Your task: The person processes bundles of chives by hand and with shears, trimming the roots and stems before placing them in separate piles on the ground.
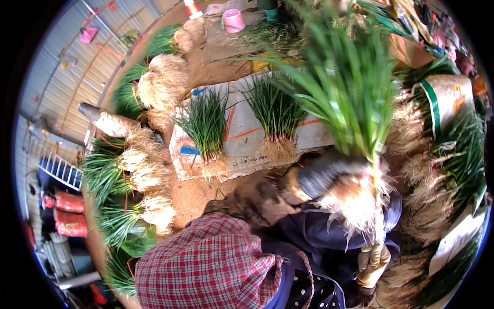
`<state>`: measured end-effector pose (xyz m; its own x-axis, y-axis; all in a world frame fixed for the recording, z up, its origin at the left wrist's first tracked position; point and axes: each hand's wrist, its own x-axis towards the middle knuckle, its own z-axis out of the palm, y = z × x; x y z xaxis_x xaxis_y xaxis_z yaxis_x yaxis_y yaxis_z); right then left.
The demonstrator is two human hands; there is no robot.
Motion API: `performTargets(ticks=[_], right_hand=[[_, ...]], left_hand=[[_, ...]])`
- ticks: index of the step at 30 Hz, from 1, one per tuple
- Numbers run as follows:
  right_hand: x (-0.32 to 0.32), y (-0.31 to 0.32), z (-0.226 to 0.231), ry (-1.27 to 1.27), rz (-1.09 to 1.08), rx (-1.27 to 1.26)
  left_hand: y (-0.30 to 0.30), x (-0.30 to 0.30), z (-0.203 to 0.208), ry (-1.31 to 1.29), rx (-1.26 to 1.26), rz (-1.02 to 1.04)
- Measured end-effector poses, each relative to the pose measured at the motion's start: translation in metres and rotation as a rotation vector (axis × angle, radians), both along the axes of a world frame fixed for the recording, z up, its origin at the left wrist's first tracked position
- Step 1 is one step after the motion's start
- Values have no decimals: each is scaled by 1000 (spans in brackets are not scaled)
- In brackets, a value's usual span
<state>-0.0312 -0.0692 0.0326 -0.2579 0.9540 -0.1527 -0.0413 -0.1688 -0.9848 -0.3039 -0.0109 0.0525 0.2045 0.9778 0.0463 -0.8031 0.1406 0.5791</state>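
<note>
A big bunch of scallions (355, 98) stands upright before me, its green leaves smeared by motion. My left hand (321, 172), in a dark grey glove below a brown cuff and red checked sleeve, is closed around the bunch low on its stems. Shaggy pale roots (355, 203) hang under that hand. A single scallion stalk (377, 211) runs down from the bunch. At its root end my right hand (373, 265), in a beige glove, has its fingers bent round the root tips. Two smaller scallion bunches, a left one (206, 126) and a middle one (278, 110), rest on a white sack sheet (247, 152).
Tied scallion bunches (149, 175) line the left, roots inward. More rooty scallions (424, 206) are heaped at my right, partly under a white sack (450, 100). A pink twine roll (233, 20) and a traffic cone (193, 9) stand at the back.
</note>
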Motion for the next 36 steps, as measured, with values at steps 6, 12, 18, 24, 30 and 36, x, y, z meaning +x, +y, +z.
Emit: performTargets(ticks=[6, 12, 18, 24, 30, 36], right_hand=[[59, 17, -25, -623, -548, 192], [112, 12, -48, -1016, -592, 413], [140, 13, -53, -1290, -452, 685], [113, 14, -51, -1079, -616, 362], [111, 2, -50, -985, -688, 232], [117, -44, -30, -985, -797, 136]], left_hand=[[-20, -153, -69, 258, -109, 634], [-36, -252, -120, 240, -12, 799], [7, -255, -153, 583, -107, 684], [93, -234, -262, 254, -202, 225], [98, -211, -400, 1008, -174, 364], [71, -195, -352, 1303, -509, 661]])
